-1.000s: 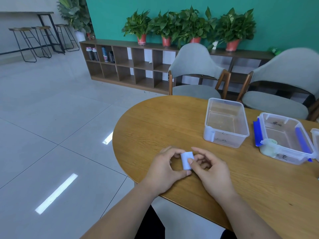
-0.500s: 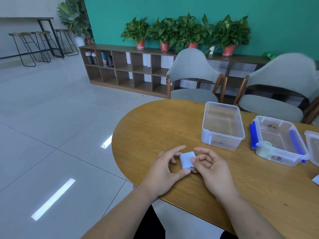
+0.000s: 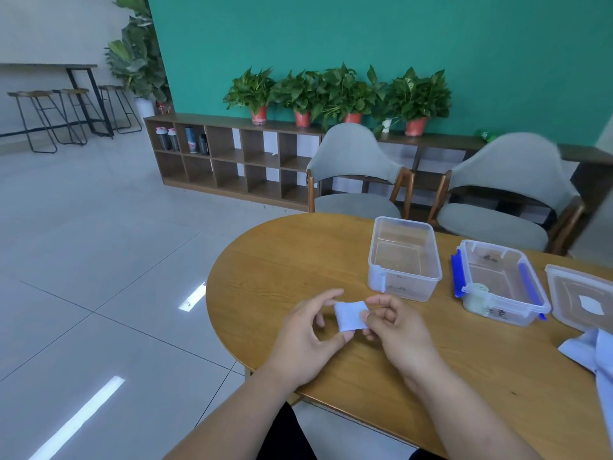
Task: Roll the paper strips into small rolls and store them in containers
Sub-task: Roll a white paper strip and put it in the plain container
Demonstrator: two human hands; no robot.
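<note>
1. While I watched through the head camera, the paper roll (image 3: 351, 315) sat between the two hands, just above the counter (image 3: 298, 254) and close to its rounded near-left edge. I could not tell whether it touched the wood.
2. The left hand (image 3: 308, 330) pinched the roll, thumb at its near edge and forefinger curled over its far edge. The other fingers (image 3: 318, 322) were loosely bent behind it.
3. The right hand (image 3: 394, 330) held the roll's right edge with the thumb, its other fingers curled in close beside it.
4. The roll showed as a pale blue, nearly square patch, so I could not say for sure which way its long axis ran.
5. The open clear container (image 3: 403, 283) stood beyond the roll and to its right, toward the counter's far edge and apart from both hands. The right hand lay between roll and container, so it was the nearer one.
6. Further right stood a second container (image 3: 510, 308) with blue clips, then a loose lid (image 3: 570, 293). More paper strips (image 3: 593, 356) lay at the counter's right edge.
7. I judged the rolling nearly done. The next move would call for the right hand to take the roll alone and carry it away and rightward over the container's near wall. The roll might spring open once the left hand let go.
</note>
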